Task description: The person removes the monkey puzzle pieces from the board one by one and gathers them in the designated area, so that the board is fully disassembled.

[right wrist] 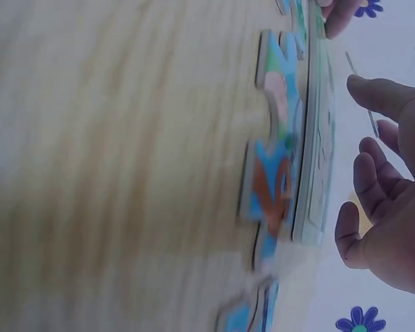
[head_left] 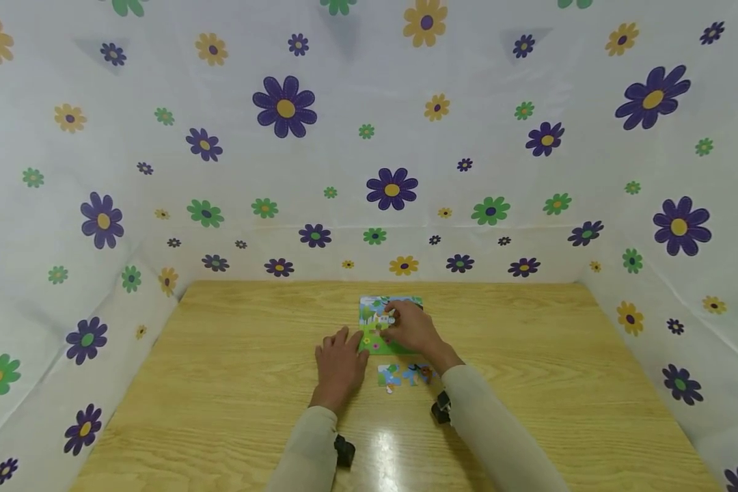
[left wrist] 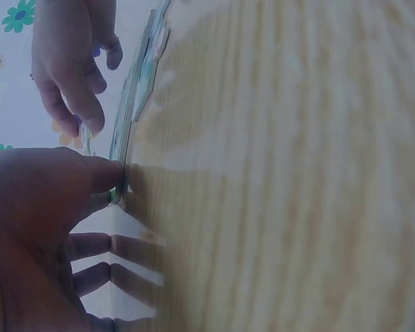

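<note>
A colourful jigsaw puzzle board (head_left: pixel 372 347) lies on the table, with a partly covered picture of blue sky, a fence and green grass with flowers. My right hand (head_left: pixel 413 328) is over it, pinching a thin puzzle piece (right wrist: pixel 363 97) that is seen edge-on in the right wrist view. My left hand (head_left: pixel 339 363) rests at the board's left edge. Its thumb (left wrist: pixel 104 174) touches that edge, while the other fingers lie spread on the table. Loose puzzle pieces (head_left: pixel 389 374), mostly blue, lie just in front of the board; one shows an orange-brown shape (right wrist: pixel 266 183).
The pale wooden table (head_left: pixel 252 342) extends around the board on all sides. White cloth walls (head_left: pixel 344 150) with printed flowers enclose its back and both sides. Black wrist cameras (head_left: pixel 344 451) are strapped under both forearms.
</note>
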Demonstrator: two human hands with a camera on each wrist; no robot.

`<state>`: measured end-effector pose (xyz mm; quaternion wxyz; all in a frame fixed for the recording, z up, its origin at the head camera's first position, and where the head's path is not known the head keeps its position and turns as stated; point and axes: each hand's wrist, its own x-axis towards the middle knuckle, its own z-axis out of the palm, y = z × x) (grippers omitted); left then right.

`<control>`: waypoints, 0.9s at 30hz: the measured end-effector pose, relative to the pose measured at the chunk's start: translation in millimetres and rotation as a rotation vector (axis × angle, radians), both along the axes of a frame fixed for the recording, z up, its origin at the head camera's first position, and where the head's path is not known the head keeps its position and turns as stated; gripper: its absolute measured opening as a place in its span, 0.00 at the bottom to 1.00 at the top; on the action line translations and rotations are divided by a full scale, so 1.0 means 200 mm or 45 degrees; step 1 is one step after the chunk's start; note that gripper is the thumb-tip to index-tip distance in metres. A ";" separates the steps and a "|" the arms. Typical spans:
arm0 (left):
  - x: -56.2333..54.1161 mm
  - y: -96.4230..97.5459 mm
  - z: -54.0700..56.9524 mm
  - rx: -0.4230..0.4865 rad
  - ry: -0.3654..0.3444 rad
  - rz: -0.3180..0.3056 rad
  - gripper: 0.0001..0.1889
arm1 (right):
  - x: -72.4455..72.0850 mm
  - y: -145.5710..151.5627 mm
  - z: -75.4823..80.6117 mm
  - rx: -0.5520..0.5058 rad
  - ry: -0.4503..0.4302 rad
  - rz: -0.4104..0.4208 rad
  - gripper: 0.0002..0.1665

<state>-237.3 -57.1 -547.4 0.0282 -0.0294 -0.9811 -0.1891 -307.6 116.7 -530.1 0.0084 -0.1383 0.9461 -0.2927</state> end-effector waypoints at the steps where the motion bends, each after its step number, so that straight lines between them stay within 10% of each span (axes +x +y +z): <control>1: 0.00 0.00 0.00 0.002 -0.003 0.002 0.22 | 0.01 0.01 0.00 -0.014 0.003 -0.005 0.26; 27: -0.04 -0.02 0.06 -0.039 -0.116 -0.016 0.25 | 0.39 0.30 0.05 0.001 -0.039 0.211 0.23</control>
